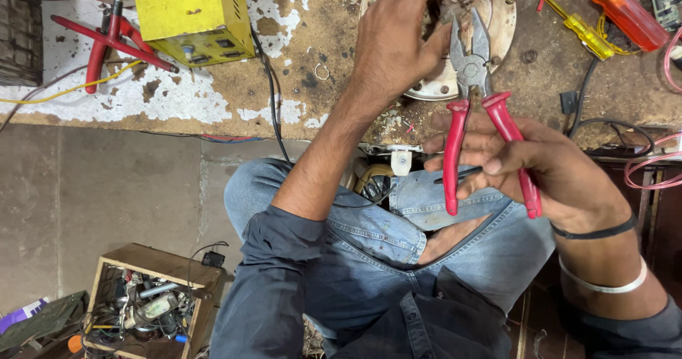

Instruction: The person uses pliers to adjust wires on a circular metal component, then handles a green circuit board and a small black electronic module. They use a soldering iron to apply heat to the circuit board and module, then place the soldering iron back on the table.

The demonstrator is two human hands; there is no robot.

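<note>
Our right hand (pixel 526 164) grips red-handled pliers (pixel 474 82), jaws apart over the round white plate (pixel 497 18) on the counter (pixel 312 68). Left hand (pixel 398 39) hides the plate's parts; can't tell its grip. Wooden crate (pixel 153 263) holds tangled scrap.

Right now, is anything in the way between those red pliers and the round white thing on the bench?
Nothing visible. The right hand holds the red-handled pliers with their jaws already over the round white part. The left hand rests on that part just beside the jaws, not between them.
</note>
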